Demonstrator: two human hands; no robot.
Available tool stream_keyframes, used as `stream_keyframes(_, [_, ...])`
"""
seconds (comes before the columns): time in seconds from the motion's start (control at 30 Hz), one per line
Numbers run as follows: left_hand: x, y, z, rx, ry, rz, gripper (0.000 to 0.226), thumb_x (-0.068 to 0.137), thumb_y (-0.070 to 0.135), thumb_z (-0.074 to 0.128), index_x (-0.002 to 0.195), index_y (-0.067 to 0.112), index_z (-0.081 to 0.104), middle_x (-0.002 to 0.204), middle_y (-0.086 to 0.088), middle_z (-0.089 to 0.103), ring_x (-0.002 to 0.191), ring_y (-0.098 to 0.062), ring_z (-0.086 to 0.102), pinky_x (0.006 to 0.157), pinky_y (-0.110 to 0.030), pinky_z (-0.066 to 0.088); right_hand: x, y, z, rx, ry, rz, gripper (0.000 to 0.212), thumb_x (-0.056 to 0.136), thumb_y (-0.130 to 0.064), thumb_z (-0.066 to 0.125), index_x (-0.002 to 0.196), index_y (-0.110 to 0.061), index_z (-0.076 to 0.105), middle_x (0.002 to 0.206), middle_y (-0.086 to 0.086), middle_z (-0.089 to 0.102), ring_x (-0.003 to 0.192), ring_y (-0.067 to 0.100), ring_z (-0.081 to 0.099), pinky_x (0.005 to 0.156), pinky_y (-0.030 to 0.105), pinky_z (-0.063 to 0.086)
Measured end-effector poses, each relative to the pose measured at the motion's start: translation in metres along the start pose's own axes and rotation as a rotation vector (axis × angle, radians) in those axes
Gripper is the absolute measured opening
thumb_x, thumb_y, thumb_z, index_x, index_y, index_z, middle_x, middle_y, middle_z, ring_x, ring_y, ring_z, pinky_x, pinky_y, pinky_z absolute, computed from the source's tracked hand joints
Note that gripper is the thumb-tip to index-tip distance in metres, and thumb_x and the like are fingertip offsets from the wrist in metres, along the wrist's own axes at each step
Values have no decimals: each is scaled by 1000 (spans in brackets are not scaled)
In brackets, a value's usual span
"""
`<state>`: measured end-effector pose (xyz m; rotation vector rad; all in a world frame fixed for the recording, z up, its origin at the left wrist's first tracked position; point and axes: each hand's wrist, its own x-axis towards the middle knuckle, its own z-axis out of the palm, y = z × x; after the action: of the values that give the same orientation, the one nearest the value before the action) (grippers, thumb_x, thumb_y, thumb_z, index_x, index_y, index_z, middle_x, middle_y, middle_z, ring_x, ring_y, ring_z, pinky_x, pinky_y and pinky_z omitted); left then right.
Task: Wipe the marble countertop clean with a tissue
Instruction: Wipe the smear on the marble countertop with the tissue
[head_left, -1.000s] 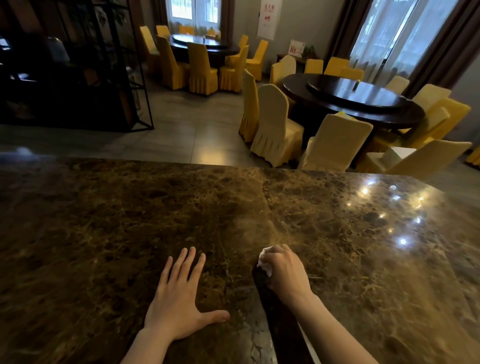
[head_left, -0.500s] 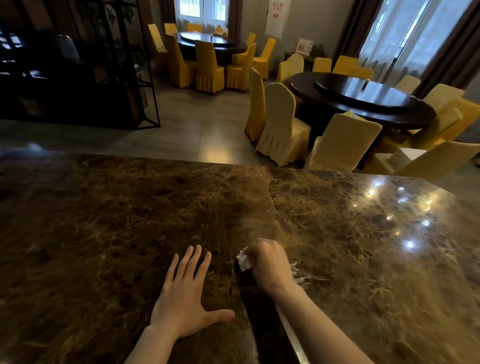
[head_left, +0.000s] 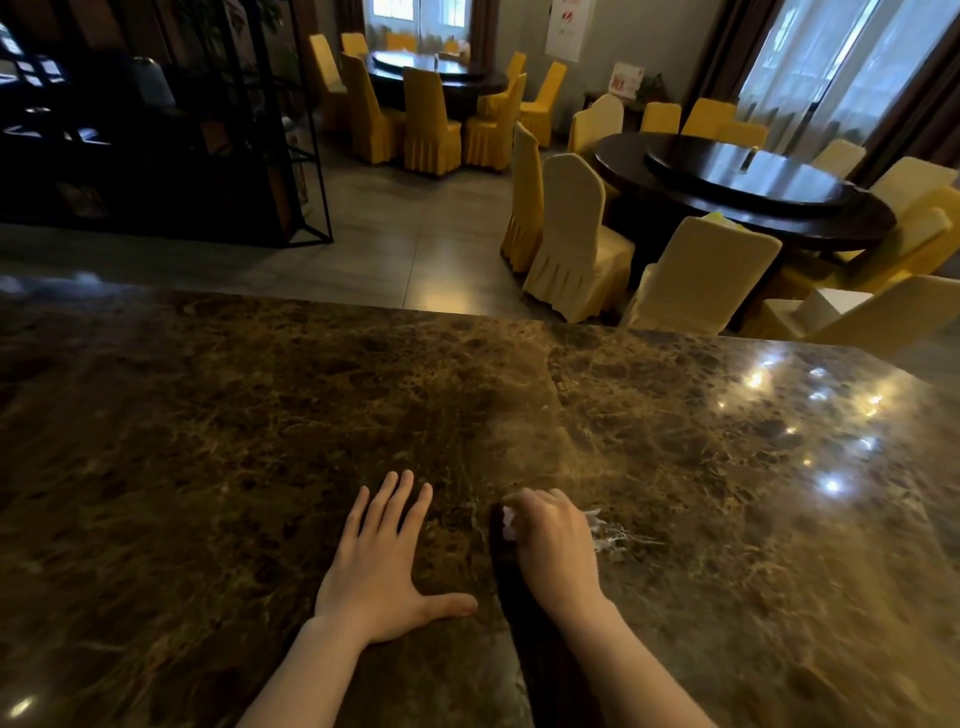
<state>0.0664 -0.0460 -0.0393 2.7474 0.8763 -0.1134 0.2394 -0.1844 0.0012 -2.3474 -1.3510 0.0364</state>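
Observation:
The brown veined marble countertop (head_left: 260, 441) fills the lower half of the head view. My right hand (head_left: 553, 545) is closed over a crumpled white tissue (head_left: 508, 522), pressing it onto the marble; only a small bit of tissue shows at the hand's left side. A thin whitish wet smear (head_left: 615, 535) lies on the stone just right of that hand. My left hand (head_left: 382, 566) rests flat on the counter with fingers spread, a short gap left of the right hand, holding nothing.
The counter's far edge (head_left: 467, 312) runs across mid-frame. Beyond it lie a tiled floor, round dark dining tables (head_left: 743, 197) ringed by several yellow-covered chairs (head_left: 571, 239), and a black metal shelf (head_left: 156, 130) at the left. Ceiling-light reflections glint at the counter's right.
My right hand has slid the tissue leftward across the marble toward my left hand, leaving a wet smear to its right. The left hand has stayed flat in place.

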Motion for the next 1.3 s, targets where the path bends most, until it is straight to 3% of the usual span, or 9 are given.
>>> stream_keyframes(0.2, [2, -1, 6, -11, 39, 7, 145, 53, 118, 19, 163, 30, -17, 171, 4, -28, 153, -12, -35, 130, -48, -15, -28, -12, 10, 5, -76, -224, 19, 85, -10, 61, 96, -22, 73, 93, -8, 67, 88, 10, 51, 69, 25, 50])
stream_keyframes(0.3, [3, -2, 7, -18, 50, 6, 145, 53, 118, 21, 163, 31, -16, 171, 5, -27, 153, -12, -34, 129, -48, -16, -33, 12, -1, -28, -142, -309, 21, 88, -15, 60, 102, -23, 73, 97, -8, 70, 90, 12, 55, 70, 27, 52])
stream_keyframes(0.43, [3, -3, 6, -32, 58, 6, 144, 53, 118, 23, 162, 33, -18, 170, 7, -28, 152, -10, -36, 127, -45, -20, -21, 64, -29, -66, 15, 15, 16, 80, -10, 71, 92, -18, 77, 96, -3, 74, 93, 21, 63, 75, 36, 54])
stream_keyframes(0.53, [3, -3, 6, -27, 61, 4, 144, 52, 118, 21, 161, 33, -19, 170, 7, -28, 152, -11, -36, 128, -46, -19, -18, 80, -35, -121, 61, 221, 16, 78, -5, 67, 84, -17, 75, 92, -4, 72, 94, 23, 61, 73, 34, 47])
stream_keyframes(0.77, [4, -4, 5, -23, 49, -1, 143, 52, 118, 21, 158, 33, -24, 169, 8, -31, 152, -11, -37, 126, -45, -22, -52, 35, -9, -16, -47, -102, 3, 84, -28, 65, 84, -29, 68, 83, -14, 67, 84, 7, 51, 64, 22, 41])
stream_keyframes(0.83, [4, -3, 4, -17, 51, -4, 142, 52, 118, 19, 156, 34, -26, 167, 8, -33, 151, -11, -37, 125, -44, -23, -46, 53, -19, -31, -38, -19, 4, 81, -28, 66, 80, -26, 69, 82, -12, 69, 86, 7, 57, 65, 26, 47])
stream_keyframes(0.97, [3, -2, 3, -6, 37, -10, 141, 51, 118, 18, 154, 35, -30, 167, 9, -34, 151, -11, -37, 127, -44, -22, -31, 75, -40, -68, 118, 357, 12, 76, -11, 69, 67, -18, 68, 73, -4, 69, 80, 18, 59, 64, 34, 44])
stream_keyframes(1.17, [4, -2, 2, -29, 39, -3, 142, 52, 118, 21, 158, 34, -24, 168, 9, -31, 152, -10, -36, 127, -44, -22, -52, 34, -7, -5, -29, 26, 8, 73, -17, 68, 76, -24, 70, 76, -9, 69, 78, 12, 56, 60, 28, 42])
stream_keyframes(1.3, [3, -1, 0, -25, 37, -2, 143, 52, 118, 21, 159, 32, -22, 169, 7, -30, 153, -12, -33, 129, -47, -17, -40, 58, -21, -21, 2, 166, 14, 79, -9, 68, 82, -21, 74, 84, -6, 73, 88, 15, 64, 72, 33, 51])
